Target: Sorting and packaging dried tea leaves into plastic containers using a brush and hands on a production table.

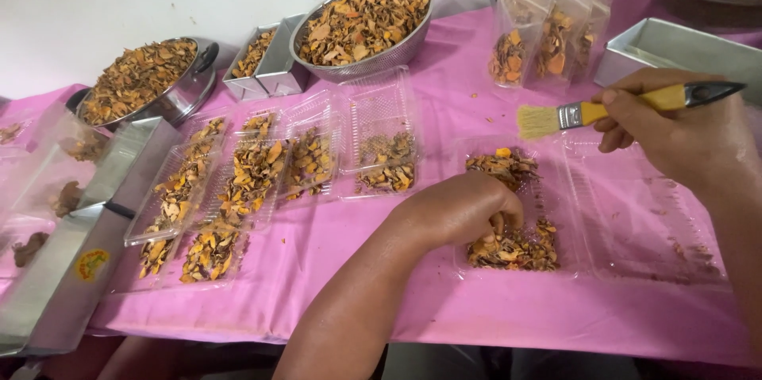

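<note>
My left hand (460, 209) rests knuckles-up inside an open clear plastic clamshell box (556, 190), fingers curled into the orange-brown dried pieces (516, 249) in it. Whether the fingers pinch any pieces is hidden. My right hand (675, 130) is raised over the box's open lid and grips a small paintbrush (591, 113) with a yellow handle, metal ferrule and pale bristles pointing left, just above the box's far end.
Several filled clamshell boxes (254, 178) lie in a row on the pink tablecloth (317, 253). A metal colander (361, 19) and a pot (143, 78) hold more dried pieces. Filled clear bags (544, 39), metal trays (675, 47) and a steel box (71, 269) surround them.
</note>
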